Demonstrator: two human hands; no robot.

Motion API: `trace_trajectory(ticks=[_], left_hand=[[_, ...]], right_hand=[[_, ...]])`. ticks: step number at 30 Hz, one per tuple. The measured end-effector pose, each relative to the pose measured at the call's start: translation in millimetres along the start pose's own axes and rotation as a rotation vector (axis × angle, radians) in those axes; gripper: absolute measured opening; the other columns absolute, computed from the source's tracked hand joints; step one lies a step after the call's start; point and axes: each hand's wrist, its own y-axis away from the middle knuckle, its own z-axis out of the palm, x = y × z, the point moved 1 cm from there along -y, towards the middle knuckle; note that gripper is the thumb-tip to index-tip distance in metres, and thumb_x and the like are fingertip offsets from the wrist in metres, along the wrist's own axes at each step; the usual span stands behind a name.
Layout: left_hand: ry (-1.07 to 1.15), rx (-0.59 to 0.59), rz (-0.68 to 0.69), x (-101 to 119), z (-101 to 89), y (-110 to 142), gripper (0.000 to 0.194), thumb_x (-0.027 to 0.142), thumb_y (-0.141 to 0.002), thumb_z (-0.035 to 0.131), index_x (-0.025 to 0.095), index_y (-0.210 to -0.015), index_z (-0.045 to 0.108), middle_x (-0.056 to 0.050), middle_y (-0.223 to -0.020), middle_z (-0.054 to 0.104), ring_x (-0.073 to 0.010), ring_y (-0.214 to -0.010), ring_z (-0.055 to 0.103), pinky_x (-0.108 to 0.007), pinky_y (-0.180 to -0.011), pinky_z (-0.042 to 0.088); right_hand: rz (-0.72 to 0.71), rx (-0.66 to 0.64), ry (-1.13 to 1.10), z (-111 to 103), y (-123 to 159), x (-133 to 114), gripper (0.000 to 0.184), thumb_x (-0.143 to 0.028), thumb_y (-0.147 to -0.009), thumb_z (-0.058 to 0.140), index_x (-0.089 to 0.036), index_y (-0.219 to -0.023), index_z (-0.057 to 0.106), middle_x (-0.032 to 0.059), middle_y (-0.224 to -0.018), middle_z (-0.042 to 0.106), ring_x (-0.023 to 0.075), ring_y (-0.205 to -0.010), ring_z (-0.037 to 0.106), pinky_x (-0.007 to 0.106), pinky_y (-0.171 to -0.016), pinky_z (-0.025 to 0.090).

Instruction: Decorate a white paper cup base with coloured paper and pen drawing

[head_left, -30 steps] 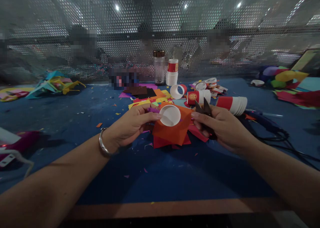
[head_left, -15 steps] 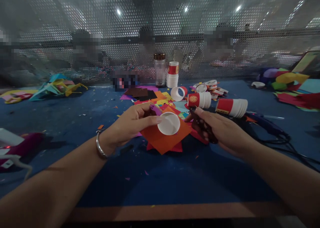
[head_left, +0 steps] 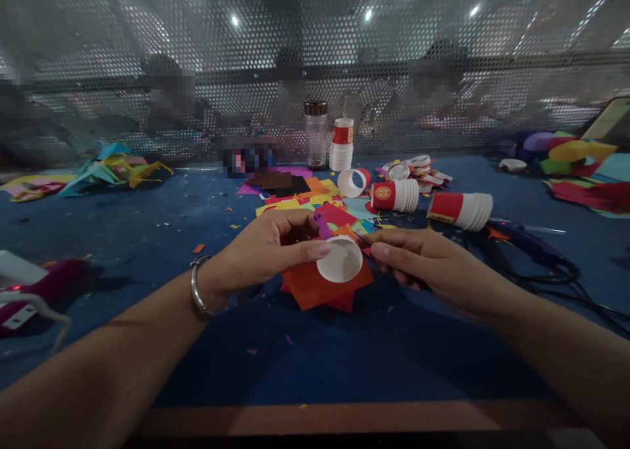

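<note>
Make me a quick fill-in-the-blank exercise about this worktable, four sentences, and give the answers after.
1. The bracelet is on the person's ____ wrist.
2. The left hand holds a cup whose inside is ____.
3. Seen from the camera, the standing cup stack is just to the ____ of the jar.
4. The tabletop is colored ____.

Missing words: left; white; right; blue.

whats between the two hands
In the head view: a white cup and purple piece at the left hand, a scissors tip at the right hand, and orange paper beneath.
</note>
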Motion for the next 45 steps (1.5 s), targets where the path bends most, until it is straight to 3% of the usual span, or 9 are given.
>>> trace_trajectory(ticks=[5,12,20,26,34,45], left_hand=[[-0.014,-0.034,0.002,1.4,1.1,1.0,0.027,0.042,-0.080,0.076,0.016,-0.081,0.065,0.001,-0.074,0.059,-0.0118,-0.068,0.050,-0.022,-0.062,0.040],[-0.020,-0.052,0.031,5.7,4.4,2.3,0.019,0.032,-0.082,0.074,0.016,-0.078,0.065,0.003,-0.070,0.056,-0.0099,-0.064,0.047,-0.021,-0.059,0.039],[-0.036,-0.065,0.017,7.0,6.5,3.1,0.016,0.032,-0.082,0.074,0.016,-0.080,0.068,0.001,-0.074,0.062,-0.0112,-0.067,0.053,-0.022,-0.063,0.043],[0.007,-0.025,-0.004,4.2,7.4,3.1,0.016,0.029,-0.078,0.078,0.017,-0.082,0.067,0.002,-0.075,0.062,-0.0111,-0.068,0.053,-0.022,-0.063,0.044],[-0.005,-0.038,0.012,2.8,7.0,3.8,0.016,0.029,-0.079,0.078,0.017,-0.083,0.067,0.002,-0.076,0.062,-0.0107,-0.069,0.053,-0.021,-0.064,0.044],[-0.032,-0.011,0.052,-1.2,4.9,2.9,0.025,0.033,-0.082,0.077,0.018,-0.100,0.068,-0.002,-0.089,0.067,-0.0142,-0.080,0.061,-0.025,-0.071,0.049]], right_hand=[[-0.013,-0.020,0.006,-0.9,0.4,-0.6,0.044,-0.060,-0.088,0.066,-0.018,-0.083,0.075,-0.0019,-0.064,0.052,0.0064,-0.051,0.039,0.021,-0.043,0.025],[0.032,-0.056,-0.077,-1.1,1.9,0.9,0.043,-0.060,-0.088,0.067,-0.018,-0.095,0.079,-0.0034,-0.064,0.050,0.0048,-0.050,0.034,0.020,-0.042,0.020],[0.025,-0.066,-0.077,-0.7,2.6,-0.3,0.042,-0.057,-0.089,0.067,-0.019,-0.100,0.081,-0.0031,-0.062,0.048,0.0061,-0.051,0.032,0.022,-0.042,0.018],[0.013,-0.050,-0.062,0.4,1.6,0.3,0.045,-0.061,-0.085,0.069,-0.018,-0.080,0.078,-0.0032,-0.060,0.046,0.0070,-0.052,0.034,0.022,-0.042,0.019],[0.001,-0.054,-0.047,1.3,2.0,-1.8,0.046,-0.060,-0.086,0.068,-0.016,-0.094,0.081,-0.0039,-0.059,0.045,0.0067,-0.051,0.033,0.023,-0.043,0.019],[-0.014,-0.042,-0.010,0.0,2.1,-1.4,0.044,-0.059,-0.088,0.066,-0.017,-0.078,0.077,-0.0036,-0.059,0.042,0.0076,-0.051,0.031,0.024,-0.042,0.017]])
